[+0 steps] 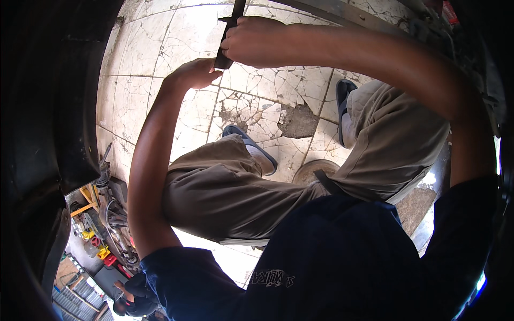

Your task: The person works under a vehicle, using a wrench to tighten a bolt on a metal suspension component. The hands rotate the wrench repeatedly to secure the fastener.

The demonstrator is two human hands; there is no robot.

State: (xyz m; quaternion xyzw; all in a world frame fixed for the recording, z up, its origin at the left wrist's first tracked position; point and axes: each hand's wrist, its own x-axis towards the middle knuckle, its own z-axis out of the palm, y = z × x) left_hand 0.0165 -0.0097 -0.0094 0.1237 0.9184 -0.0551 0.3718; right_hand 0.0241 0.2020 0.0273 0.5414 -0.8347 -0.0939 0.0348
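A long dark bar (235, 12) with a small side projection runs down from the top edge of the head view. My right hand (246, 40) grips it near its lower part, fingers curled round it. My left hand (201, 74) is at the bar's lower end, its fingertips against it and partly hidden. Both arms reach forward over my bent knees, above the cracked white floor tiles (139, 48).
A dark metal body (53, 107) borders the left, with a metal beam (337, 16) at top right. My sandalled feet (257, 152) rest near a round seat (305, 171) and broken tile. At lower left are tools (99, 246) and another person (134, 297).
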